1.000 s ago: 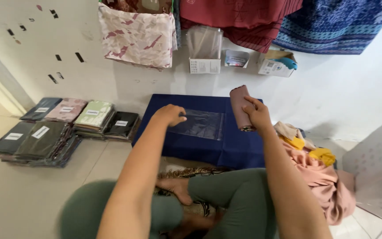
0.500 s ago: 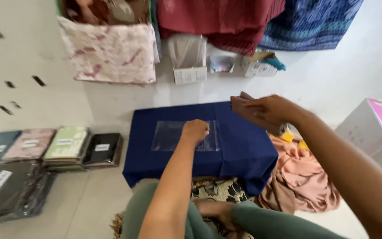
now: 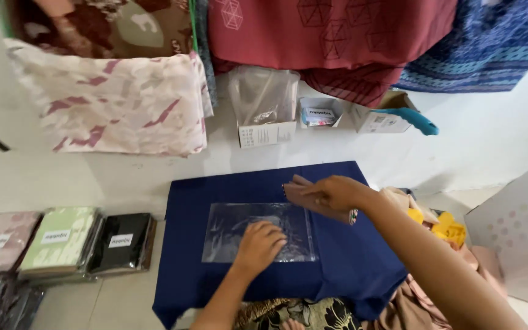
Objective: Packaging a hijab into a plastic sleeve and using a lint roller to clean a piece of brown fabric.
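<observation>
A clear plastic bag (image 3: 239,227) lies flat on a dark blue cloth (image 3: 349,269) spread on the floor. My left hand (image 3: 259,245) presses down on the bag's near right part, fingers spread. My right hand (image 3: 336,192) grips a folded dusty-pink cloth (image 3: 307,198) at the bag's right edge, by its opening. Whether the cloth's end is inside the bag I cannot tell.
Packed folded cloths in pink (image 3: 1,241), green (image 3: 59,237) and black (image 3: 120,243) lie in a row at the left. A box of clear bags (image 3: 263,104) and small cartons (image 3: 374,119) stand against the wall under hanging fabrics. Loose pink and yellow cloth (image 3: 441,229) and a white box (image 3: 520,226) sit at the right.
My right hand has come down with the folded pink cloth to the bag's right edge. My left hand has slid to the bag's near right part. The view has moved closer.
</observation>
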